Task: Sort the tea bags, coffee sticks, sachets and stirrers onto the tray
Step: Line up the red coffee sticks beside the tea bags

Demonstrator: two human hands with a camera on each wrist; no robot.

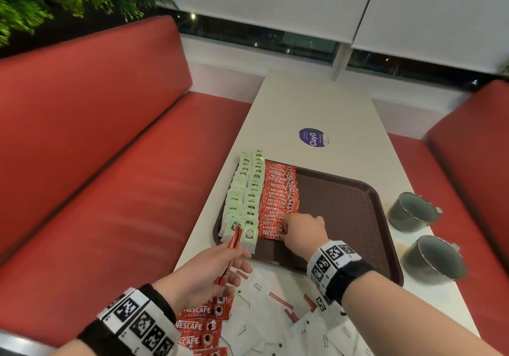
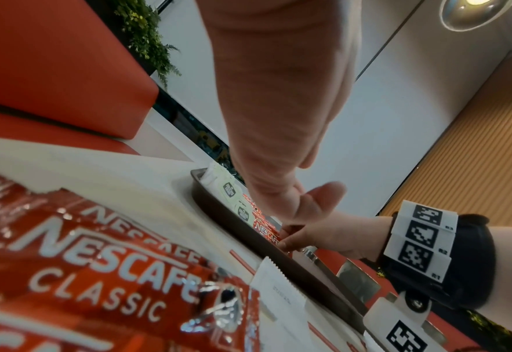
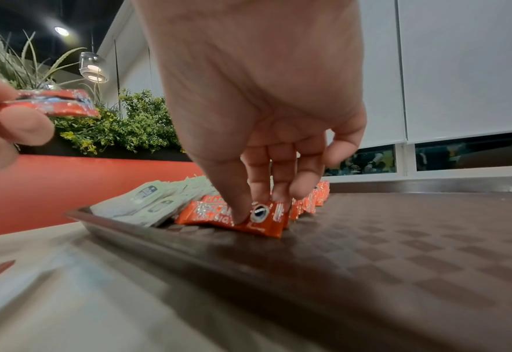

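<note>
A brown tray (image 1: 344,218) carries two columns of green tea bags (image 1: 248,190) at its left and a column of red coffee sticks (image 1: 278,196) beside them. My right hand (image 1: 289,230) reaches down onto the tray, and its thumb and fingers pinch the nearest coffee stick (image 3: 266,218) of that column, which lies flat on the tray floor (image 3: 399,250). My left hand (image 1: 220,267) hovers over the tray's near left corner and grips a few red coffee sticks (image 1: 232,251), tilted upward; they show in the right wrist view (image 3: 52,104) too.
Loose coffee sticks (image 1: 201,325), white sugar sachets (image 1: 256,287) and thin red stirrers (image 1: 281,300) lie on the white table in front of the tray. Two grey cups (image 1: 413,212) (image 1: 432,259) stand to the tray's right. Red benches flank the table.
</note>
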